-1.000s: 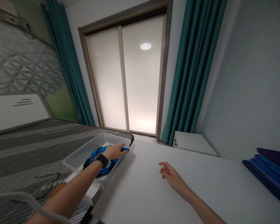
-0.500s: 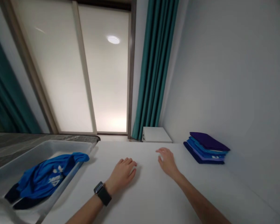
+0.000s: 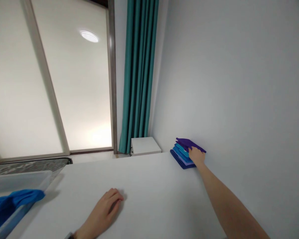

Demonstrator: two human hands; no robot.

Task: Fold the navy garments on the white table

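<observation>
My right hand (image 3: 196,156) reaches far across the white table (image 3: 149,186) to a stack of folded clothes (image 3: 181,156) against the wall. Its fingers curl onto the near edge of the purple cloth (image 3: 185,143) on top, which looks slightly bunched; blue and light-blue pieces lie beneath. My left hand (image 3: 103,212) lies palm down on the table near the front edge, fingers loosely stretched and holding nothing. At the far left, a crumpled blue garment (image 3: 7,205) hangs over the rim of a clear plastic bin (image 3: 20,181).
The white wall runs along the table's right side. A small white cabinet (image 3: 144,146) stands beyond the table's far edge, beside a teal curtain (image 3: 137,76) and a frosted sliding door (image 3: 52,83). A grey patterned bed edge (image 3: 30,165) shows behind the bin.
My left hand let go of the blue garment in the bin and came to rest on the table. My right hand moved right to the folded stack. The view swung right.
</observation>
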